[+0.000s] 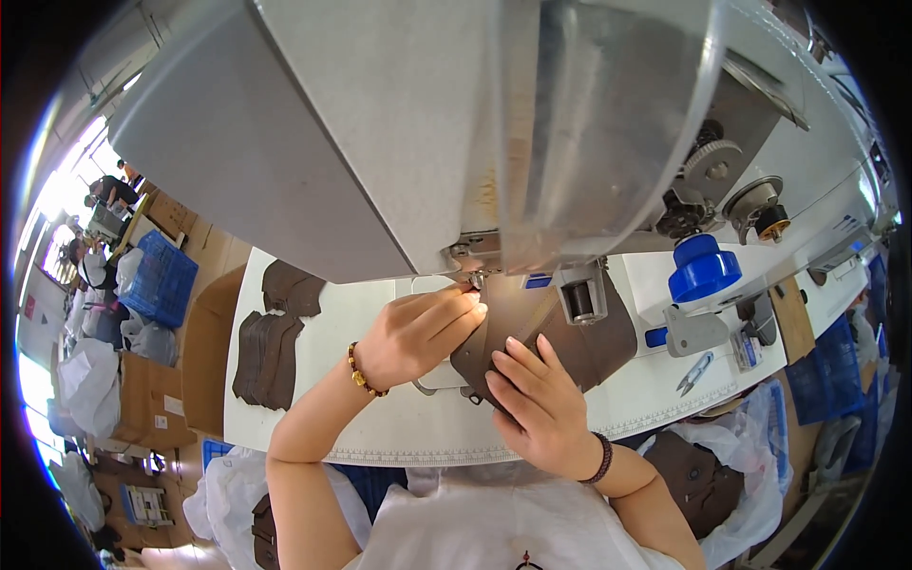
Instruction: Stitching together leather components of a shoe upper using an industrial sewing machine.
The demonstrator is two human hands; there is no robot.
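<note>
A brown leather-like piece (603,332) lies on the white table under the head of a grey and white sewing machine (418,123). My left hand (427,328) is closed in a pinch just below the needle area (478,277), at the piece's left edge. What its fingertips hold is too small to make out. My right hand (541,404) rests open on the near part of the piece, fingers stretched out and lying flat. A small metal ring or fitting shows at the piece's near left corner.
Stacked brown pieces (266,361) lie at the table's left. Thread snips (695,372) and a small box (747,350) sit at the right. A blue knob (704,269) juts from the machine. Plastic-lined bins with brown pieces (698,484) stand below the table's near edge.
</note>
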